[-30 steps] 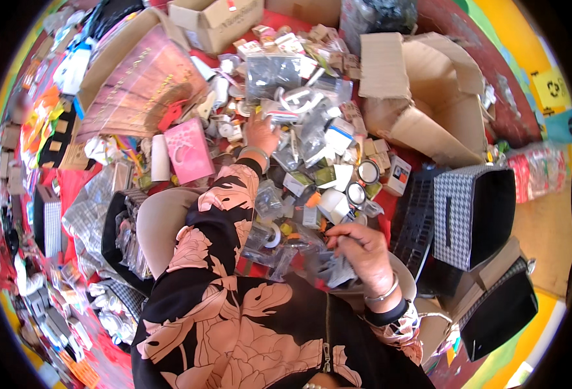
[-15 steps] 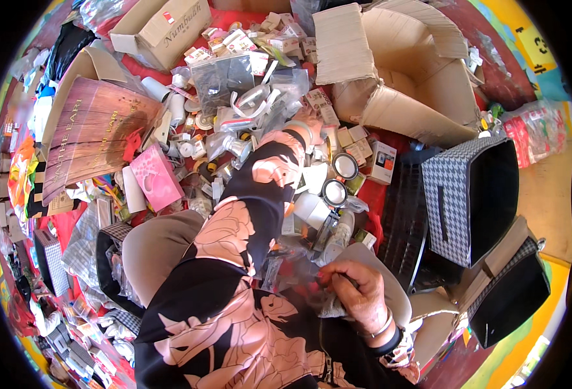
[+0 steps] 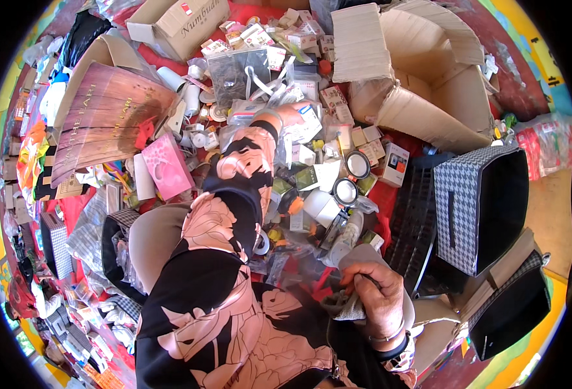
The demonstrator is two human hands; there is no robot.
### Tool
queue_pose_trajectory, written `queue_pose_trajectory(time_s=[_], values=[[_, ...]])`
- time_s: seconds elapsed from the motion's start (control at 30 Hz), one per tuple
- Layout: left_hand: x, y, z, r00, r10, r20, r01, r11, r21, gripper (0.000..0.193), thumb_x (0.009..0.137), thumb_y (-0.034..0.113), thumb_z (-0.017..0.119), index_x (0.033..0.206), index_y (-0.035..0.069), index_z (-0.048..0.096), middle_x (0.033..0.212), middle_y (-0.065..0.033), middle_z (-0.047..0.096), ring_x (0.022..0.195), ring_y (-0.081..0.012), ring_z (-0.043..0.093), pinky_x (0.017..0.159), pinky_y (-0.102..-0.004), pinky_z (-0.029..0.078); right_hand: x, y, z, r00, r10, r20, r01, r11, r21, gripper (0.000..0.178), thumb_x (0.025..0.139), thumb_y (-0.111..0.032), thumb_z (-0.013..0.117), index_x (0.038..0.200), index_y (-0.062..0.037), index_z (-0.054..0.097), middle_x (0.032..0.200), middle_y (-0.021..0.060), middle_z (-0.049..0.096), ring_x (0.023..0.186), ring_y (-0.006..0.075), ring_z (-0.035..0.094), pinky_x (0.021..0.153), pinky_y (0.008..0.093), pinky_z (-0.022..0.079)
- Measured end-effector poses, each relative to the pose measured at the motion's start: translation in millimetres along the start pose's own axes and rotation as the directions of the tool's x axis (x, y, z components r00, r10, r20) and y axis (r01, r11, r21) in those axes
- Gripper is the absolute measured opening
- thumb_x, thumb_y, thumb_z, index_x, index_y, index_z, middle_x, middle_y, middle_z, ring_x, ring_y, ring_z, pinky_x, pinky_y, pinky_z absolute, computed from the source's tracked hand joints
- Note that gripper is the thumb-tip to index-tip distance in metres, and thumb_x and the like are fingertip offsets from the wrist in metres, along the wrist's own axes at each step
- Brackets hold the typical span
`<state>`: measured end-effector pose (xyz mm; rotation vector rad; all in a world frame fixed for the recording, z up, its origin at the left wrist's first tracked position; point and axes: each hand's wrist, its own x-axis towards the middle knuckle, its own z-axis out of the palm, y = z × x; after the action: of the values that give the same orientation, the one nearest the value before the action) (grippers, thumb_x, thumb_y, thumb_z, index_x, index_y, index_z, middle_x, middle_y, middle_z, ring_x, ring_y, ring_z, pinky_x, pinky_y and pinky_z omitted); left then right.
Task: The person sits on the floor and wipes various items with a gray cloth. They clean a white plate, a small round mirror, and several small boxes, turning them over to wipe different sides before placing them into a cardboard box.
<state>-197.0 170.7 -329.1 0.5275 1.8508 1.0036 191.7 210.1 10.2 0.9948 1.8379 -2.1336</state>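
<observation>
My left arm, in a black and pink floral sleeve, reaches over a heap of small goods. My left hand point(image 3: 288, 115) is at the heap's far part, beside a white and blue packet point(image 3: 308, 124). Its fingers are partly hidden, so a grip on the packet cannot be made out. Close to my lap, my right hand point(image 3: 375, 290) is closed, thumb against fingers, on a bunched grey cloth point(image 3: 344, 307). A clear plastic bag point(image 3: 292, 262) with something red in it lies left of that hand. Round black-rimmed lamps point(image 3: 345, 192) sit between my hands.
A large open cardboard box point(image 3: 422, 107) stands at the far right, above a houndstooth storage box point(image 3: 464, 207) and a black slatted crate point(image 3: 408, 227). To the left are a wood-patterned carton point(image 3: 108, 123) and a pink box point(image 3: 167, 166). Another carton point(image 3: 176, 29) stands far back.
My left hand has shifted left and slightly back over the heap, and the white and blue packet now shows beside it. My right hand stays closed near my lap. The whole view has shifted slightly.
</observation>
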Motion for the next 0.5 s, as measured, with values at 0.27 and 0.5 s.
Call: queue_pose_trajectory(time_s=[0.27, 0.5], values=[[-70.2, 4.6, 1.8, 0.999, -0.033, 0.008, 0.033, 0.999, -0.006, 0.070, 0.068, 0.010, 0.067, 0.134, 0.023, 0.047, 0.114, -0.0065, 0.061, 0.098, -0.0180, 0.057, 0.085, -0.0263, 0.043, -0.7, 4.4, 2.4, 0.999, -0.054, -0.003, 0.054, 0.998, -0.020, 0.021, 0.084, 0.004, 0.046, 0.095, 0.0026, 0.064, 0.080, 0.0050, 0.063, 0.073, 0.0099, 0.058, 0.068, 0.0228, 0.046], [-103.0, -68.6, -8.9, 0.986, 0.009, 0.169, -0.010, 1.000, 0.009, 0.069, 0.072, 0.003, 0.066, 0.136, 0.018, 0.046, 0.125, -0.0021, 0.055, 0.112, -0.0153, 0.048, 0.098, -0.0253, 0.033, -3.9, -0.8, 3.6, 0.991, -0.101, 0.084, 0.107, 0.991, -0.081, 0.023, 0.082, 0.005, 0.046, 0.096, 0.0022, 0.064, 0.080, 0.0050, 0.064, 0.071, 0.0092, 0.058, 0.066, 0.0219, 0.047]])
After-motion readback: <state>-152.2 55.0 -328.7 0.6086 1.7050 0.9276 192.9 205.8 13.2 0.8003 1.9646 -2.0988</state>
